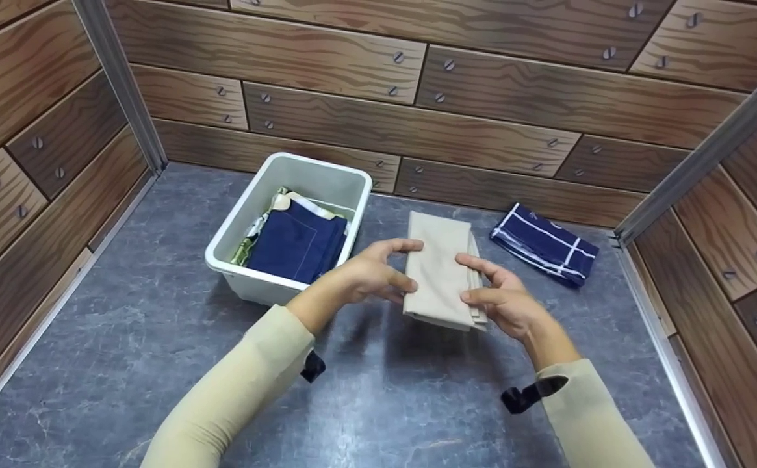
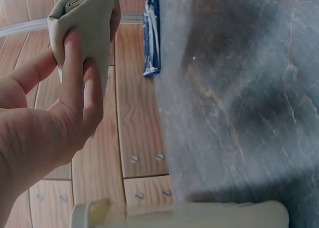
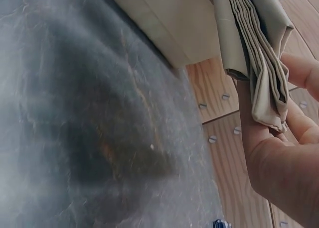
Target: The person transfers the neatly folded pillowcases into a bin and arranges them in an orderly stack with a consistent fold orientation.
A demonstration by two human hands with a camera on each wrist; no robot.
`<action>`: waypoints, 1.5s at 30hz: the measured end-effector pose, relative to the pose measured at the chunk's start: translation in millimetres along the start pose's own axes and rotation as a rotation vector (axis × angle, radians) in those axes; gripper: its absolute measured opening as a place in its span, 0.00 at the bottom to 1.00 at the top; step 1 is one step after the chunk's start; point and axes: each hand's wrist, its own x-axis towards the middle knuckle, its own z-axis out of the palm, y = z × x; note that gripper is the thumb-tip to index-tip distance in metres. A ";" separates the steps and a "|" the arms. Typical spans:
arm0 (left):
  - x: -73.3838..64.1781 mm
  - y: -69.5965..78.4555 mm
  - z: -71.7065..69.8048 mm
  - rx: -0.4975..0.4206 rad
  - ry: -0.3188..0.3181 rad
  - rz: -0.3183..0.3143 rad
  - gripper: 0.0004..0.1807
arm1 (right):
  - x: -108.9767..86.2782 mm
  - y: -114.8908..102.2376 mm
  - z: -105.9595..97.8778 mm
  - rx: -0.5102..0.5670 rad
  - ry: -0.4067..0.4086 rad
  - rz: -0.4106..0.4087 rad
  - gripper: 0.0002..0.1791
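A folded beige cloth [image 1: 440, 270] is held up off the grey surface between both hands. My left hand [image 1: 375, 273] grips its left edge, thumb on the top face and fingers below and along the side. On the opposite edge my right hand [image 1: 505, 296] pinches the stacked folds. The right wrist view shows the many layers of the beige cloth [image 3: 259, 63] between thumb and fingers. In the left wrist view, fingers press the rolled side of the beige cloth [image 2: 89, 29].
Left of the hands stands a light grey bin [image 1: 235, 273] with a folded navy cloth [image 1: 297, 240] on top of patterned cloths. A navy cloth with white stripes [image 1: 544, 244] lies at the back right. Wood-patterned walls [image 1: 352, 78] enclose the grey surface [image 1: 125, 357].
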 end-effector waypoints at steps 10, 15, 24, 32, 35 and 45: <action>-14.1 10.0 -13.4 -0.010 0.014 0.036 0.44 | 9.2 -12.1 17.0 -0.002 -0.048 -0.020 0.45; -20.3 14.2 -18.2 -0.024 0.012 0.043 0.44 | 13.1 -15.3 23.2 -0.002 -0.061 -0.025 0.45; -27.9 20.3 -31.3 -0.031 0.024 0.056 0.43 | 20.8 -20.0 36.5 0.012 -0.073 -0.046 0.45; -36.4 23.7 -45.6 -0.057 0.029 0.067 0.44 | 29.5 -25.8 51.0 0.019 -0.082 -0.043 0.46; -39.1 24.6 -51.1 -0.052 0.035 0.066 0.44 | 32.7 -27.3 56.0 0.022 -0.095 -0.041 0.46; -43.2 26.0 -63.9 -0.044 0.014 0.079 0.44 | 40.3 -29.1 64.4 0.010 -0.106 -0.051 0.45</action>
